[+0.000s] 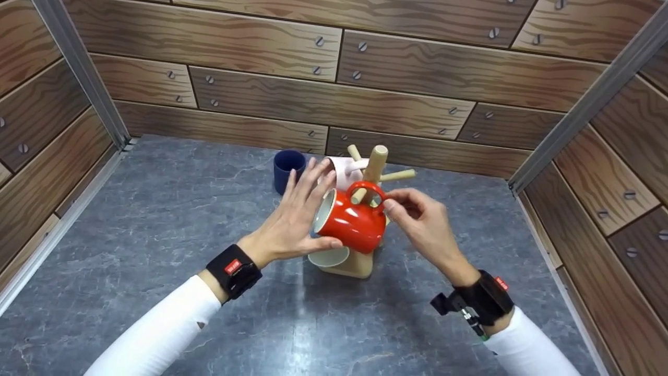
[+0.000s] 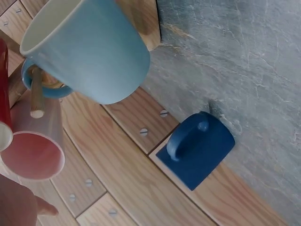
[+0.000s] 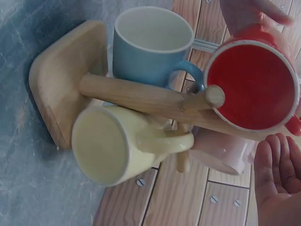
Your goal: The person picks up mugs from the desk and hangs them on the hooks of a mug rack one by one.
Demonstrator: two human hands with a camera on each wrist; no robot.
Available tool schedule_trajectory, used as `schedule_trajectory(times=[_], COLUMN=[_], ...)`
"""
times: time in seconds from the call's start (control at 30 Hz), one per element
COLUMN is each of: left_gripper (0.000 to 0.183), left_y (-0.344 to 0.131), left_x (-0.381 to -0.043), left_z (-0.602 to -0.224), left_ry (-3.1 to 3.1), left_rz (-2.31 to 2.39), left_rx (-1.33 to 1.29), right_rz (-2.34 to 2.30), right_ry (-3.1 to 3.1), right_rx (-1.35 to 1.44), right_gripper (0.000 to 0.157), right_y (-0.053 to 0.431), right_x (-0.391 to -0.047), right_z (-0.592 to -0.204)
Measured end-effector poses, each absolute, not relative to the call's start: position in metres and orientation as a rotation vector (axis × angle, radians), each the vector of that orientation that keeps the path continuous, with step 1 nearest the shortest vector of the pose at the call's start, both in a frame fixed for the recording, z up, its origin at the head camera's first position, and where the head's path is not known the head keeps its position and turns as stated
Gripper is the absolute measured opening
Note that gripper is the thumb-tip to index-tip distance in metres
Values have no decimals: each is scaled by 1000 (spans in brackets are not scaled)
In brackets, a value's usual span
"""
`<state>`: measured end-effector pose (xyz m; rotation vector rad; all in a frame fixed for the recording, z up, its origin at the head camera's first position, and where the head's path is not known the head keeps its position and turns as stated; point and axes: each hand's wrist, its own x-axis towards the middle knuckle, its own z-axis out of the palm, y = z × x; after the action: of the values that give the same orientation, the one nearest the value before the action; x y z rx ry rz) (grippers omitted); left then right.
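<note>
A glossy red mug lies tilted at a wooden mug tree, its mouth towards the left. One peg's end shows inside the loop of its handle. The right hand pinches that handle between thumb and fingertips. Beside the mug's mouth is the left hand, fingers straight and spread, with the thumb along the mug's lower side. A light blue mug hangs from a lower peg. The pink mug and a pale yellow mug are also on the tree.
A dark blue mug stands on the grey marbled table, behind and left of the tree. The tree's square base rests on the table. Wood-patterned walls enclose the back and both sides.
</note>
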<state>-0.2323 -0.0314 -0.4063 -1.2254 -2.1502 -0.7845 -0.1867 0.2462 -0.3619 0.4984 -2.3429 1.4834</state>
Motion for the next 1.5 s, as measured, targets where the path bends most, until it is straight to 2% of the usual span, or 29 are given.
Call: schedule_trajectory(times=[0.47, 0.77, 0.97, 1.27, 1.5], left_gripper=[97, 91, 77, 66, 39], left_y=[-21, -12, -11, -10, -10], left_x=[-230, -233, -235, -237, -235], left_z=[-344, -336, -336, -336, -336], left_ry=[-2047, -2117, -2093, -2066, -1973], left_rz=[-728, -664, -683, -689, -674], left_rx=[-1250, -1233, -1227, -1213, -1257], right_rz=[1194, 959, 887, 938, 911], right_ry=[-2056, -2094, -2181, -2241, -2227], right_rx=[583, 701, 761, 768, 682], right_gripper=[15, 37, 42, 39, 22], right_y=[258, 251, 245, 239, 246], right_x=[-194, -215, -225, -227, -227], right_z=[-324, -322, -323, -321, -326])
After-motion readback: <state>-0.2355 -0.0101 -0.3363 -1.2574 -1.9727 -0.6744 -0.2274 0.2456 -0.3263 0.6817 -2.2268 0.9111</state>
